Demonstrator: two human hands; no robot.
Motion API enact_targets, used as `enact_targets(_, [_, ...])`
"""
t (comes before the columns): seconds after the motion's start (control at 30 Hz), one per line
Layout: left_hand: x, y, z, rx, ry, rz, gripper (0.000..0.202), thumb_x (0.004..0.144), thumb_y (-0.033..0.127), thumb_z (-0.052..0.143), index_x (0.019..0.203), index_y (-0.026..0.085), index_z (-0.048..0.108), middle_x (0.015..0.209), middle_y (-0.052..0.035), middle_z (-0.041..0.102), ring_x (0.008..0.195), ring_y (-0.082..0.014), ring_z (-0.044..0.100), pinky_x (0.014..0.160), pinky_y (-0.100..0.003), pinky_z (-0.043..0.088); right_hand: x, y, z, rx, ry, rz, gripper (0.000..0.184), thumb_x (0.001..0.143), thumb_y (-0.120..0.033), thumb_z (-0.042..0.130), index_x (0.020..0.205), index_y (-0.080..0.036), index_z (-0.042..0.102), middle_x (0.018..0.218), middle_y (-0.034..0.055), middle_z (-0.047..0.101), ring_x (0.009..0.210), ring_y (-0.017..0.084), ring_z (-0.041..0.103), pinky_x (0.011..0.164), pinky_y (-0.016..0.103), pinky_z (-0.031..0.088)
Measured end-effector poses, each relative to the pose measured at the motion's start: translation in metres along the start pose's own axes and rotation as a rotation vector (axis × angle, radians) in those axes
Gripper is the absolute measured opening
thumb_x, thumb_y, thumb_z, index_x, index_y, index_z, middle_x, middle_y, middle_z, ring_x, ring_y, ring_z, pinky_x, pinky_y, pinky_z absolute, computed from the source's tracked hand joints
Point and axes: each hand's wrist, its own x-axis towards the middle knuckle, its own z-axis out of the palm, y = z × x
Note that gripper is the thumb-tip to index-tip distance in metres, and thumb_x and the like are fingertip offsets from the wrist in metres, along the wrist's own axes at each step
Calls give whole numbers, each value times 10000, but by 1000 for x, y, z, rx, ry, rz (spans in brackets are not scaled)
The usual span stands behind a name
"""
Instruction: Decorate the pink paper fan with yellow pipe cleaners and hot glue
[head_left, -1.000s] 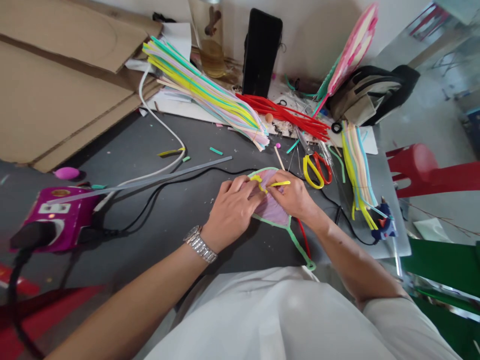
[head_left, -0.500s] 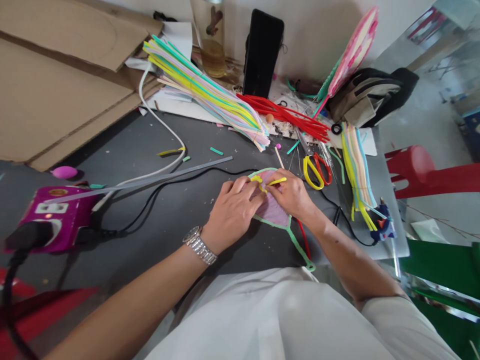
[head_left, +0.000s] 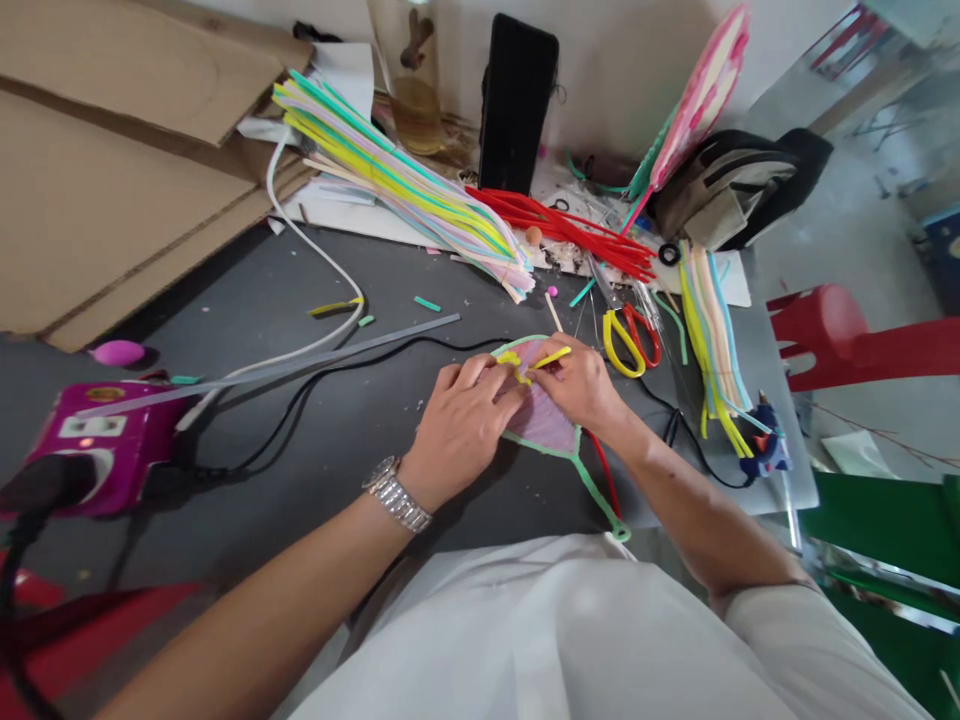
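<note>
A purple panel of pipe cleaners with a light green edge and looped handle, shaped like a hand fan (head_left: 546, 420), lies in front of me at the table's edge. On it is a bent yellow pipe cleaner (head_left: 553, 357), curled into small waves at its left part. My left hand (head_left: 466, 425), with a metal watch at the wrist, presses the curled part against the panel with closed fingertips. Between thumb and forefinger, my right hand (head_left: 581, 385) pinches the same pipe cleaner near its straight free end. The fingertips partly hide the contact.
Yellow-and-red-handled scissors (head_left: 630, 340) lie beyond my right hand. A glue gun (head_left: 766, 445) sits at the right edge, near a pipe cleaner bundle (head_left: 712, 340). Behind are red pipe cleaners (head_left: 570, 230), a larger bundle (head_left: 405, 180) and a phone (head_left: 517, 105). A purple power strip (head_left: 112, 430) stands left.
The yellow pipe cleaner's free end tilts up slightly more. Both hands keep almost the same place and grip. The whole view has shifted a little.
</note>
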Motion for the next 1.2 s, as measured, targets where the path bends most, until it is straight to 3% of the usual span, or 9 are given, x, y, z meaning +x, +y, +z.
enact_targets(0.53, [1,2,0,24,-12,13,258,1040,201,496,1193,196,705,1292,-118,681,1208,-322,523,873,-470,440,-1,-4,3,59,48,-10,134,848,-99,718,789,-217,698,872,17,725,810,178,680,784,290,510])
enact_targets(0.8, [-1,-1,2,14,-18,-3,263,1043,231,507,1232,209,689,1301,-101,689,1223,-324,526,873,-469,424,-1,-5,4,35,64,4,136,847,-119,748,770,-213,687,813,1,685,759,164,641,744,284,476])
enact_targets(1.2, [2,2,-2,37,-54,7,263,1052,225,465,1145,186,707,1285,-127,670,1220,-329,520,894,-478,431,1,-7,3,19,32,49,118,824,-101,739,794,-211,711,861,10,709,767,167,650,753,288,482])
